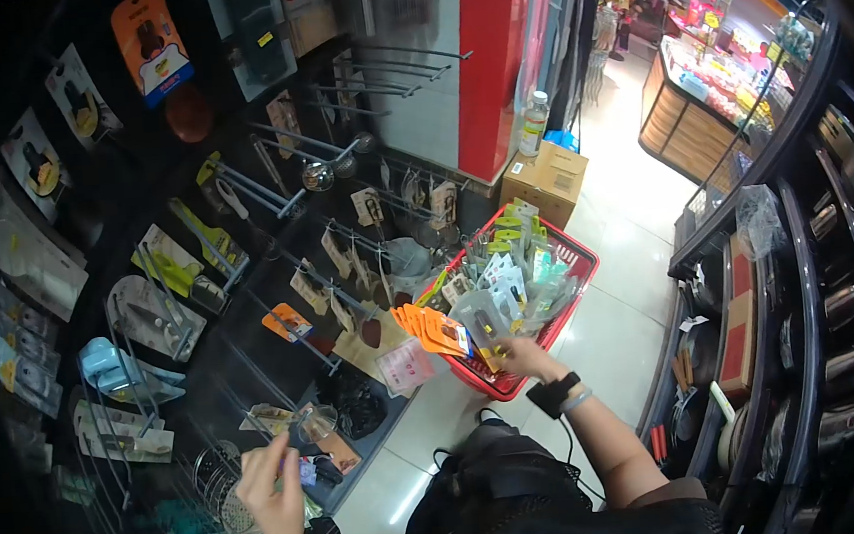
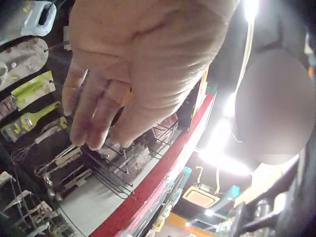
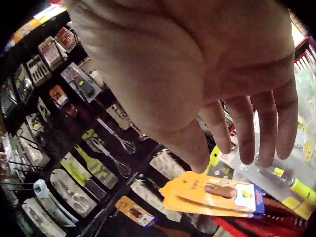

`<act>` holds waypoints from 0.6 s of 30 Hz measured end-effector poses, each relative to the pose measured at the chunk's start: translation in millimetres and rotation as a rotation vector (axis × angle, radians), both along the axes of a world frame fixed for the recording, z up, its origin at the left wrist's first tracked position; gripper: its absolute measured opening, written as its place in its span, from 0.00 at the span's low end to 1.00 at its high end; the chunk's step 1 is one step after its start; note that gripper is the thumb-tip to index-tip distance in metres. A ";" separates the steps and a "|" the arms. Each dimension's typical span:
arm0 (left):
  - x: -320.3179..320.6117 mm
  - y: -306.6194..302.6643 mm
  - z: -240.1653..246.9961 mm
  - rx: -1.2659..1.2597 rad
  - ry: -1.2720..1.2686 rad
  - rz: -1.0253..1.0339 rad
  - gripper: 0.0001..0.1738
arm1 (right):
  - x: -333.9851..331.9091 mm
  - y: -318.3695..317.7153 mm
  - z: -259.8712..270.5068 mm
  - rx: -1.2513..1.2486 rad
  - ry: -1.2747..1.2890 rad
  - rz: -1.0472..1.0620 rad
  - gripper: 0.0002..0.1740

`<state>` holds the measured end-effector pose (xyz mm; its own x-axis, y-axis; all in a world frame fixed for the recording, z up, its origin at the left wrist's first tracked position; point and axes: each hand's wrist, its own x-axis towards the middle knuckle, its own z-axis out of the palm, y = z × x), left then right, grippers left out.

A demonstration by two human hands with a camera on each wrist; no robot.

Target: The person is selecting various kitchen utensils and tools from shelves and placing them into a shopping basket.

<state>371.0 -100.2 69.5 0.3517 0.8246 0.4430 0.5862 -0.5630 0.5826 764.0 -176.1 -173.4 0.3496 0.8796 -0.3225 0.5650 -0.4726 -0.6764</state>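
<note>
The red basket (image 1: 588,257) stands on the floor, filled with packaged kitchen tools. Over its near end is the right hand (image 1: 529,358), beside a clear pack (image 1: 478,321) and a stack of orange-carded packs (image 1: 436,331). In the right wrist view, the right hand (image 3: 197,64) has its fingers extended downward above the orange packs (image 3: 210,191) and a grey pack with a yellow-green part (image 3: 266,173); contact cannot be told. The left hand (image 1: 274,495) is raised near the display wall, holding nothing. Its fingers hang relaxed in the left wrist view, palm showing (image 2: 143,64).
Hooks with packaged graters, whisks and peelers line the black wall (image 1: 245,251) on the left. Behind the basket stands a cardboard box (image 1: 546,179) with a bottle (image 1: 534,123) on it. Shelves of pans (image 1: 731,434) run along the right, beside the tiled aisle (image 1: 632,201).
</note>
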 end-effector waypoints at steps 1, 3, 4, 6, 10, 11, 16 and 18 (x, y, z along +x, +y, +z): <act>2.4 -2.5 -0.1 -0.037 0.051 -0.023 0.12 | 14.8 9.2 -14.3 0.078 -0.018 -0.058 0.23; 7.5 -6.5 -2.0 -0.069 0.128 -0.041 0.13 | 32.1 33.7 -17.0 0.207 -0.023 -0.179 0.24; 11.1 -9.3 -2.8 -0.068 0.135 -0.016 0.13 | 46.3 49.4 -41.2 0.261 -0.093 -0.180 0.24; 19.7 -15.0 -2.0 -0.074 0.168 0.014 0.14 | 60.1 75.3 -49.1 0.266 -0.110 -0.207 0.23; 40.1 -27.9 -8.0 -0.144 0.141 0.081 0.14 | 82.2 111.5 -73.1 0.204 -0.255 -0.043 0.23; 47.1 -31.1 -8.2 -0.146 0.162 0.089 0.14 | 82.5 116.0 -79.0 0.179 -0.241 -0.071 0.20; 69.2 -42.5 -19.9 -0.136 0.219 0.076 0.14 | 89.9 123.9 -105.9 0.194 -0.265 0.014 0.11; 76.8 -46.6 -25.5 -0.194 0.190 0.068 0.14 | 94.4 126.0 -111.8 0.190 -0.296 0.077 0.07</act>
